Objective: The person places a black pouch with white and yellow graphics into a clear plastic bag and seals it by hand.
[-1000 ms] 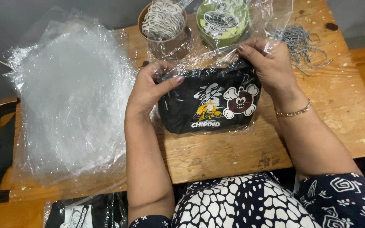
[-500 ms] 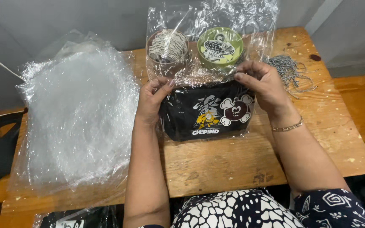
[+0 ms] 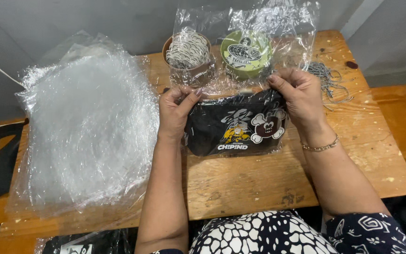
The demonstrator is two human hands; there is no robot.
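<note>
a black pouch (image 3: 235,129) with cartoon prints is held upright over the middle of the wooden desk (image 3: 259,181), inside a clear plastic bag (image 3: 245,42) whose open top stands up toward the far edge; the left hand (image 3: 177,110) is pinched shut on the pouch's left top corner and the right hand (image 3: 297,96) on its right. just beyond are seen a brown cup of chains (image 3: 187,51) and a green tin (image 3: 246,54), with a stack of clear bags (image 3: 85,127) at left. the thin film could likely be creased or torn by uneven pulling, or the cup knocked.
</note>
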